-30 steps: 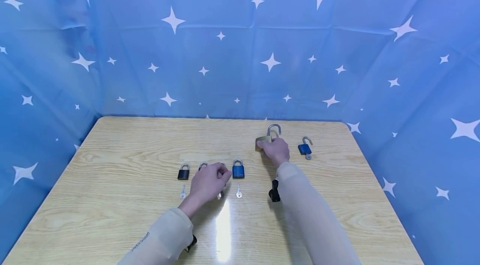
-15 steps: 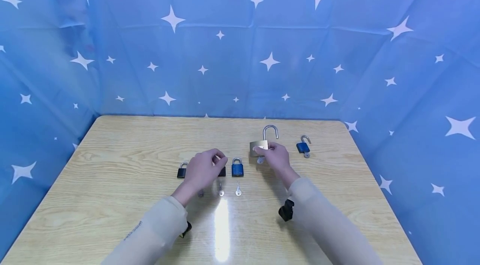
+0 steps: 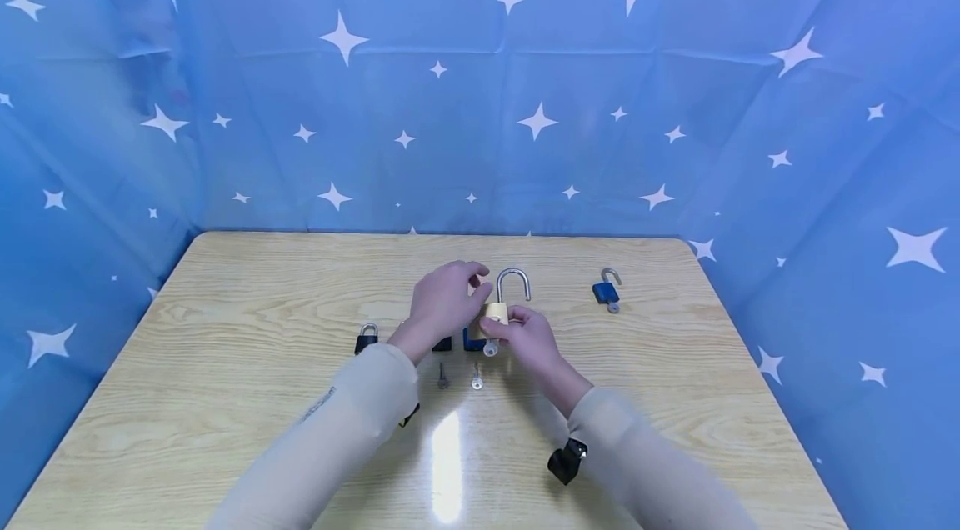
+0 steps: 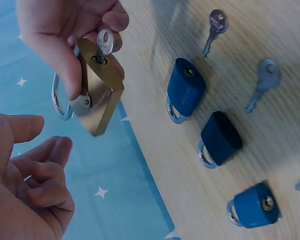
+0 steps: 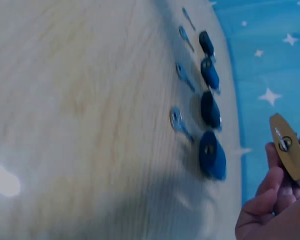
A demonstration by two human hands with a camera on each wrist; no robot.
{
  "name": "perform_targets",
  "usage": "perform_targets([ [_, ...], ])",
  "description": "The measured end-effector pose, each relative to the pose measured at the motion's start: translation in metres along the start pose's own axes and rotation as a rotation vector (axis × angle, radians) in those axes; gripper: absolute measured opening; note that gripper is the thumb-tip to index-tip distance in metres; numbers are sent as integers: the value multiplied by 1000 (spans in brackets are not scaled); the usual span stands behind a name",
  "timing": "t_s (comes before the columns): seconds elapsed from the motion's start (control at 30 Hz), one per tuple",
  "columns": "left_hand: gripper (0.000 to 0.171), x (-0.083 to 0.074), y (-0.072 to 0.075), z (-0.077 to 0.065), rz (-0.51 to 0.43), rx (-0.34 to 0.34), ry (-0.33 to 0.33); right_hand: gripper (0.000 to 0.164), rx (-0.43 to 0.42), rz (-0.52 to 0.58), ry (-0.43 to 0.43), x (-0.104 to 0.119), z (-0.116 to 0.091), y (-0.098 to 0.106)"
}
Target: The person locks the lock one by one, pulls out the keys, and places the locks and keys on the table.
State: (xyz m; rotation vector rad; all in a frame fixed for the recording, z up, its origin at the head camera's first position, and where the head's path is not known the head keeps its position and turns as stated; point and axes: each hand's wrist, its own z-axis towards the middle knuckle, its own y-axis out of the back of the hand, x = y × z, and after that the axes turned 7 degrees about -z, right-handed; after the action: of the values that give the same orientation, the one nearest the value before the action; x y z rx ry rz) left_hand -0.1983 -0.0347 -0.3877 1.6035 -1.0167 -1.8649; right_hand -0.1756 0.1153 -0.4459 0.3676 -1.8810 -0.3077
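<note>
My right hand [image 3: 528,342] grips a brass padlock [image 4: 97,100] by its body, raised off the tabletop. Its steel shackle [image 3: 513,273] is swung open, and a key [image 4: 105,42] sits in the keyhole at its bottom. Close beside it, my left hand [image 3: 446,297] hovers with fingers loosely bent and nothing in them; the left wrist view has a gap between those fingers and the padlock. Below the hands stands a blue padlock [image 5: 212,156], partly covered in the head view, in a row with a black padlock [image 4: 221,138], another blue padlock [image 4: 256,206] and a black one [image 3: 367,340].
Loose keys lie in front of the row, among them one key [image 3: 477,380] and another key [image 4: 264,84]. An opened blue padlock [image 3: 605,293] with a key in it lies farther right on the wooden table [image 3: 247,297]. A starry blue curtain [image 3: 450,147] hangs behind.
My right hand has carried the brass padlock left and nearer to me, turning its keyhole end into view. The left hand has moved up and right, from over the padlock row to beside it.
</note>
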Motion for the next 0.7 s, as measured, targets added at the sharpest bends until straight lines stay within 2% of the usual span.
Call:
perform_targets([
  [0.13,34,-8,-7,9,70,4,6,24,-7,33,8,-2,-5,-6],
  [0.37,44,-16,-18,16,113,88,20,15,-50,49,53,-6,-8,-10],
  [0.7,49,-20,-24,20,22,99,7,12,-45,90,68,-9,-7,-10],
])
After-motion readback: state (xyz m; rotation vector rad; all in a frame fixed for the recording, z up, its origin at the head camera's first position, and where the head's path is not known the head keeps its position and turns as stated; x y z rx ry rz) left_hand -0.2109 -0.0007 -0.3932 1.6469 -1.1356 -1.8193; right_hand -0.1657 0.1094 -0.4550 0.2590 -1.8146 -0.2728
